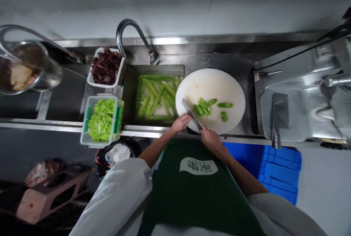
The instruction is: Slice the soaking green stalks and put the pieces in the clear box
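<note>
Slicing seems in hand: the right hand (210, 139) grips the kitchen knife (192, 115) beside green vegetable slices (202, 107) on the oval cutting board (231, 84); what the left hand (181, 123) holds, I can't tell. Another cut would call for tucked fingertips.

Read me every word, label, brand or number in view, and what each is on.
Nothing can be quoted with certainty.
Green apron: green Chinese-style characters on a white patch, with smaller marks alongside; too unclear to read reliably.
Small pale patch, possibly a label, on the metal equipment at right: too small to read.
Knife: no lettering can be made out.
</note>
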Tool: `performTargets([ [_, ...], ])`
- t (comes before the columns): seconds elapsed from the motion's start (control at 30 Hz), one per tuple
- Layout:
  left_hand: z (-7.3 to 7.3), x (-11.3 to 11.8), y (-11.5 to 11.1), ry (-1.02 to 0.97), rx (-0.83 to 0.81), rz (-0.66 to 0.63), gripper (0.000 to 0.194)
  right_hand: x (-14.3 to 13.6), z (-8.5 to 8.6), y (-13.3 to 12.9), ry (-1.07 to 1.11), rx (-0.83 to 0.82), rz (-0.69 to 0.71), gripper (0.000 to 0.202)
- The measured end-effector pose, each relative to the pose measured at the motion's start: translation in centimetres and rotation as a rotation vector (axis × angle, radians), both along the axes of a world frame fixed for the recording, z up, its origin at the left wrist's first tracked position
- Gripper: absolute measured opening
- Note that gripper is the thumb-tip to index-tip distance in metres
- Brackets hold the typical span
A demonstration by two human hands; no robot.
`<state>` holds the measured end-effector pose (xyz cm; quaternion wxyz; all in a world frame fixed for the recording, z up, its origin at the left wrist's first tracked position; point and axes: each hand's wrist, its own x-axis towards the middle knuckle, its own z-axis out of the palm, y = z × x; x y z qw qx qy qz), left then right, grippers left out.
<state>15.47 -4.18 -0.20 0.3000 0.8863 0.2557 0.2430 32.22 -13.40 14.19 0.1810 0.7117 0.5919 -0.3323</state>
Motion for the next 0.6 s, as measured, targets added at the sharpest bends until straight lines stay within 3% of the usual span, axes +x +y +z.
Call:
performTargets([
  [0.17, 0.1, 0.2, 0.0, -0.014, 0.009, 0.012, 0.027, 0.8, 1.4, -0.5, 0.002, -0.038, 0.002, 0.033],
  [0.43, 0.2, 0.2, -0.4, -0.042, -0.007, 0.024, 0.029, -0.3, 0.5, 1.1, 0.013, -0.016, -0.025, 0.031],
  [0.5, 1.1, 0.2, -0.6, -0.07, -0.006, 0.061, 0.03, -0.4, 0.8, 1.6, 0.011, 0.003, -0.037, 0.03],
  [0.6, 4.0, 1.2, 0.3, -0.21, -0.012, 0.294, 0.027, 0.2, 1.7, 1.6, -0.025, 0.043, -0.064, 0.032],
])
